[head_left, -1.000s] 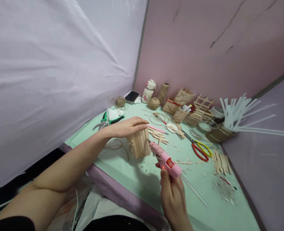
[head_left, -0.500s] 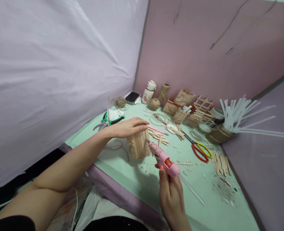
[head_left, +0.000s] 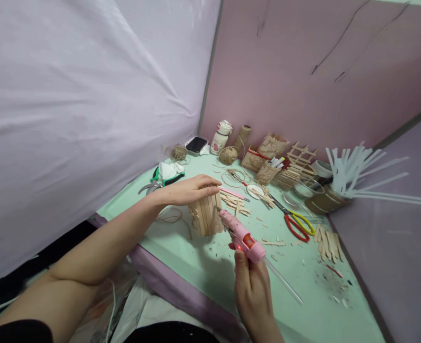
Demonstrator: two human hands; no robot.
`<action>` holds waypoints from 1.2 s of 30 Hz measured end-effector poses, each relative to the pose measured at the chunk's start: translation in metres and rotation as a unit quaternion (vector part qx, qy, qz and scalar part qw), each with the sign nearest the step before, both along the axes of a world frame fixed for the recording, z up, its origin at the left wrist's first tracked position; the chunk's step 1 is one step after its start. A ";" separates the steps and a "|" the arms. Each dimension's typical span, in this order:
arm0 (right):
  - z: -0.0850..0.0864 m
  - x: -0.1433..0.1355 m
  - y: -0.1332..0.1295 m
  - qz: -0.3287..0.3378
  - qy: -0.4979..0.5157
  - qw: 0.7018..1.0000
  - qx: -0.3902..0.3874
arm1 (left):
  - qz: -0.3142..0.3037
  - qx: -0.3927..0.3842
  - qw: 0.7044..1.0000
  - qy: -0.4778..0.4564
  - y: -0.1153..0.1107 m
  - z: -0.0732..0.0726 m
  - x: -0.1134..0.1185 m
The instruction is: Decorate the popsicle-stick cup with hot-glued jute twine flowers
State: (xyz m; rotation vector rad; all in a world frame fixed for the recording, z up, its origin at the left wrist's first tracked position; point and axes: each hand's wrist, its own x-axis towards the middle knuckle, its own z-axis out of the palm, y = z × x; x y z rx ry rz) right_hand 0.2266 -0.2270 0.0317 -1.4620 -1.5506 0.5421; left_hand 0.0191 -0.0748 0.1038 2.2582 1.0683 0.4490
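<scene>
My left hand [head_left: 192, 188] lies over the top of a small container made of wooden craft sticks [head_left: 206, 214], fingers and thumb holding it by its upper edge. The container stands on the green tabletop [head_left: 196, 267]. In my right hand [head_left: 253, 286] is a pink hot glue gun [head_left: 241, 236], with a clear glue stick [head_left: 285, 281] poking out of its back end and a small light glowing red. The gun's nozzle is at the container's right-hand stick side; whether it touches I cannot tell.
Scissors [head_left: 298, 224] and loose craft sticks [head_left: 328, 244] lie to the right. Green-handled pruning shears [head_left: 156, 181] are at the left. Along the back stand a white bottle [head_left: 221, 137], twine balls [head_left: 228, 155], stick-built boxes [head_left: 255, 158] and a holder of glue sticks [head_left: 349, 171].
The glue gun and my right hand have shifted very slightly left, nozzle a little further along the container. My left hand and the container stay in place.
</scene>
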 end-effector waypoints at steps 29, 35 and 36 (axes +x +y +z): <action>-0.003 0.001 0.002 -0.011 -0.015 0.999 0.036 | 0.000 -0.003 1.000 -0.007 -0.001 -0.001 0.000; -0.004 0.001 0.003 -0.008 -0.023 0.999 0.041 | -0.001 -0.001 1.000 -0.005 -0.001 -0.001 0.000; -0.004 0.001 0.003 -0.008 -0.022 0.999 0.041 | -0.001 0.000 1.000 -0.004 -0.001 -0.001 0.000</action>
